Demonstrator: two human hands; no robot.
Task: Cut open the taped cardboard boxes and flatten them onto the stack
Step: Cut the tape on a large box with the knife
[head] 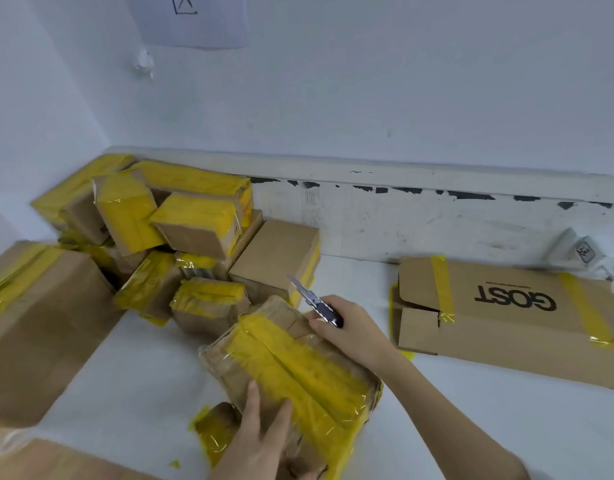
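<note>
Fingers around knife; box beneath

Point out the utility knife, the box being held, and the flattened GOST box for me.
utility knife [317, 304]: head view, on the dark handle just below the blade.
held box [298, 372]: head view, on its yellow-taped top face.
flattened GOST box [506, 327]: head view, on bare cardboard below the printed lettering.
</note>
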